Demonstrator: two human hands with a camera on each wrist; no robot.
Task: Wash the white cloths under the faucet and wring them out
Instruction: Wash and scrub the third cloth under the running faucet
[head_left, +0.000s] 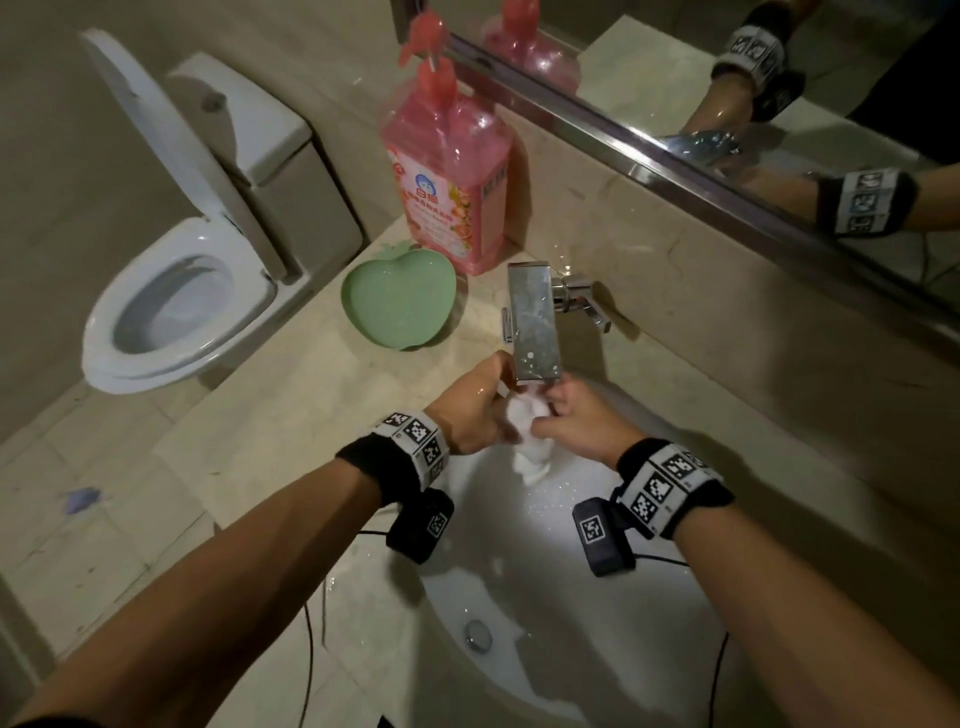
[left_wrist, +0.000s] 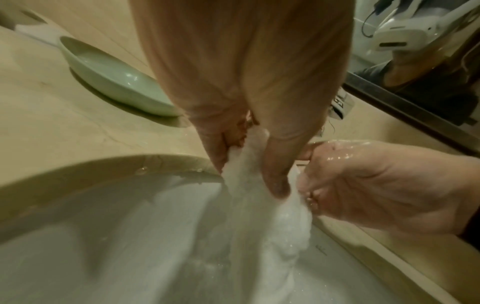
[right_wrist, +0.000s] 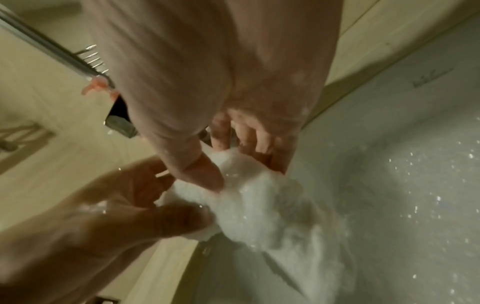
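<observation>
While water runs from the faucet (head_left: 535, 322) at mid-frame, the left hand (head_left: 475, 410) and right hand (head_left: 579, 421) both grip one wet white cloth (head_left: 527, 431) just below its spout. Its loose end hangs over the sink (head_left: 571, 649). A green dish (head_left: 397, 301) sits upper left of the hands.

Dish (head_left: 399, 303) left of faucet (head_left: 534, 322), bottle (head_left: 447, 171) behind dish.

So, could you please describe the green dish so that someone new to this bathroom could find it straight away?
Start at the white sink set in the beige counter, then look along the counter toward the toilet. The green dish lies there, left of the chrome faucet and just in front of the tall pink soap bottle. It is the only shallow, heart-shaped, pale green thing there.
</observation>
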